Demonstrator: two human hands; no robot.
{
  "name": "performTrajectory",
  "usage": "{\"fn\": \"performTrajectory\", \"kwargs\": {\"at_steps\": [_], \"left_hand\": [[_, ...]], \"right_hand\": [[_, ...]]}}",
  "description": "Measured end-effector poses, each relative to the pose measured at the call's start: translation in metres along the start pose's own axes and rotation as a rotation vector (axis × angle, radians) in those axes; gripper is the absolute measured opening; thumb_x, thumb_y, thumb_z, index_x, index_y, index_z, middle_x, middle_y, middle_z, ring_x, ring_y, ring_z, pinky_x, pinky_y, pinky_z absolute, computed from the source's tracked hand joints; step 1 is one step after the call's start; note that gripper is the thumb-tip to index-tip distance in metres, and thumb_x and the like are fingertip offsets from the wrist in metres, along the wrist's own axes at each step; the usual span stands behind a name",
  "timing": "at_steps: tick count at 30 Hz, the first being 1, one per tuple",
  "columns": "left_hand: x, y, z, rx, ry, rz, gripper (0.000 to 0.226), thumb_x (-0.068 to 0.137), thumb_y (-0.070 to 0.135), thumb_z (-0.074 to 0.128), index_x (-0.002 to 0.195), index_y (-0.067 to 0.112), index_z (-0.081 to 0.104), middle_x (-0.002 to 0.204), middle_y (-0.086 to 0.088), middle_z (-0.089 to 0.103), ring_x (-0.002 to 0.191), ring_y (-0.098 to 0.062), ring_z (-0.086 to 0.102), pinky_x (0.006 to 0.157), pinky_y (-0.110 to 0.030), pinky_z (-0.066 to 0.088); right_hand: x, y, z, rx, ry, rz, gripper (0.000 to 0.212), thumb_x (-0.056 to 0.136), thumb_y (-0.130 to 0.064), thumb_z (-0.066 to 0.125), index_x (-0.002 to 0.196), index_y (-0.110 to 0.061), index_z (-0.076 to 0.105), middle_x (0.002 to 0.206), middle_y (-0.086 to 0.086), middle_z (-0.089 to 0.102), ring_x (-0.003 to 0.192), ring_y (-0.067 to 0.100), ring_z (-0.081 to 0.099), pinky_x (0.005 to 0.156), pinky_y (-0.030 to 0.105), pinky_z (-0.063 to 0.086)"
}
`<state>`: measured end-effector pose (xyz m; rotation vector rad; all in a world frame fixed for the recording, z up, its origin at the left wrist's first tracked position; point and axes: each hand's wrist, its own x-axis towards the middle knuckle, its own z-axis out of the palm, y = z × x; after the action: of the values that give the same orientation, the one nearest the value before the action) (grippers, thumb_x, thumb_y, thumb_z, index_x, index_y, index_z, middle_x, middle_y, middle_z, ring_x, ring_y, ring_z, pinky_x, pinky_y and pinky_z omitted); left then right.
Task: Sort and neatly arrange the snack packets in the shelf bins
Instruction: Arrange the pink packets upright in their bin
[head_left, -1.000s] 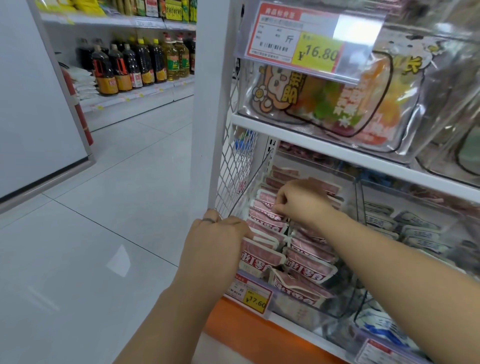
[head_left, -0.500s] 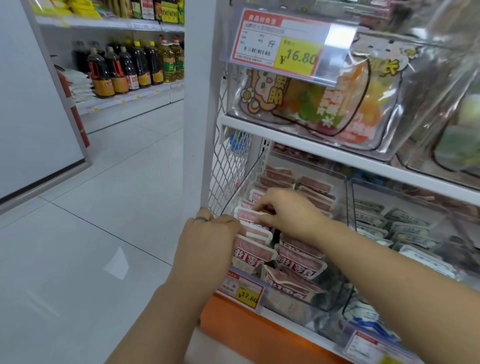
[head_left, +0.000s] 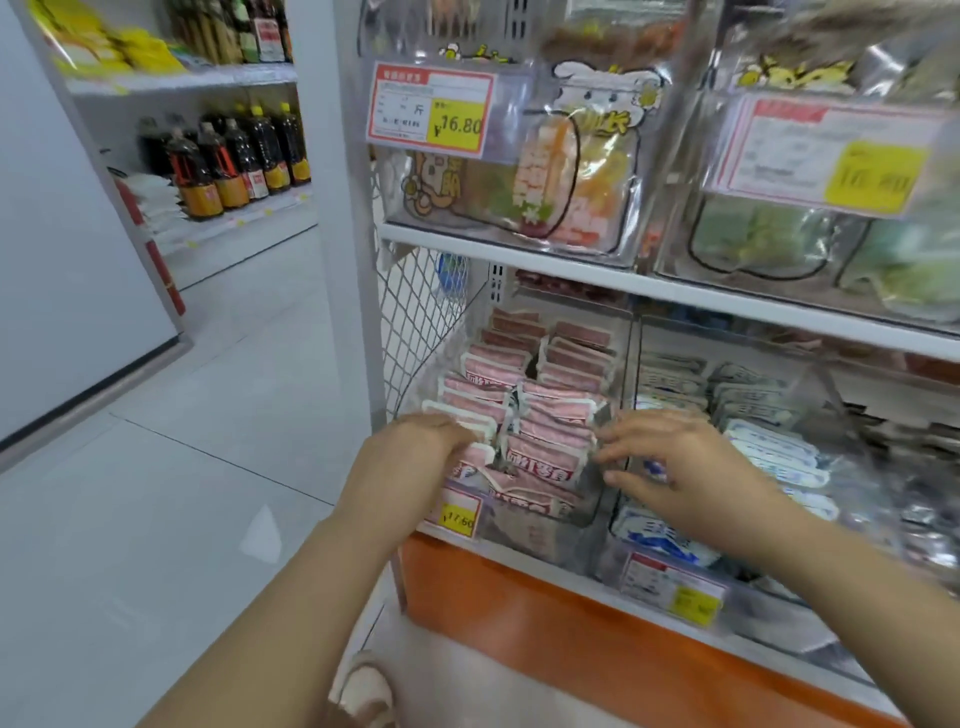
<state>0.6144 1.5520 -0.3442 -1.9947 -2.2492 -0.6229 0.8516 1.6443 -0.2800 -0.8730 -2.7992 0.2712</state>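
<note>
Pink snack packets stand in two rows inside a clear bin at the left end of the lower shelf. My left hand is at the bin's front left corner, its fingers curled down over the front packets of the left row. My right hand reaches in from the right. Its straight, spread fingers touch the right edge of the front pink packets, by the wall shared with the neighbouring bin. That bin holds blue and white packets, partly covered by my right hand.
A wire mesh panel closes the shelf's left side. The shelf above carries clear bins of large candy bags with price tags. An orange base runs below. Across the tiled aisle stand dark bottles.
My right hand has pulled out of the back of the left row and moved right and forward to the bin's right edge. My left hand has stayed at the front left corner.
</note>
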Motion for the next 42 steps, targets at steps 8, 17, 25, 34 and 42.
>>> {"fn": "performTrajectory", "kwargs": {"at_steps": [8,17,25,34,42], "left_hand": [[0.014,0.004,-0.011,0.267,-0.274,-0.076,0.029,0.085,0.013,0.056,0.110,0.025,0.065,0.105,-0.001,0.067,0.095,-0.023,0.063,0.079,-0.030,0.052],[0.013,0.060,-0.029,0.142,0.080,0.144,0.036,0.069,0.008,0.073,0.100,0.026,0.072,0.101,0.006,0.070,0.090,-0.022,0.067,0.082,-0.037,0.050],[0.034,0.157,0.005,0.076,-0.298,0.430,0.033,0.092,0.041,0.054,0.125,0.035,0.057,0.130,0.016,0.055,0.121,-0.006,0.047,0.107,-0.028,0.016],[0.053,0.168,0.017,0.445,-0.448,0.439,0.023,0.095,0.037,0.050,0.111,0.026,0.062,0.115,0.009,0.061,0.110,-0.012,0.057,0.115,-0.043,-0.010],[0.046,0.159,0.009,0.523,-0.430,0.533,0.034,0.092,0.046,0.049,0.118,0.029,0.061,0.120,0.004,0.063,0.130,-0.013,0.041,0.105,-0.045,-0.023]], "right_hand": [[-0.016,0.008,0.004,0.010,-0.099,-0.026,0.037,0.095,-0.034,0.051,0.132,-0.037,0.049,0.139,-0.030,0.026,0.133,-0.011,0.013,0.110,0.012,0.009],[-0.067,0.051,-0.016,0.112,0.136,0.233,0.025,0.089,-0.026,0.063,0.113,-0.031,0.067,0.114,-0.020,0.060,0.111,0.002,0.052,0.095,0.017,0.035],[-0.096,0.071,-0.020,-0.047,-0.115,0.299,0.031,0.087,-0.053,0.055,0.117,-0.046,0.058,0.123,-0.030,0.053,0.125,-0.003,0.039,0.118,0.046,-0.005],[-0.100,0.081,-0.018,-0.144,-0.170,0.273,0.037,0.091,-0.049,0.052,0.127,-0.045,0.051,0.124,-0.022,0.059,0.127,0.007,0.041,0.113,0.049,-0.016],[-0.097,0.074,-0.018,-0.026,-0.029,0.250,0.035,0.094,-0.052,0.043,0.121,-0.037,0.059,0.123,-0.020,0.060,0.121,0.003,0.046,0.116,0.041,-0.011]]}}
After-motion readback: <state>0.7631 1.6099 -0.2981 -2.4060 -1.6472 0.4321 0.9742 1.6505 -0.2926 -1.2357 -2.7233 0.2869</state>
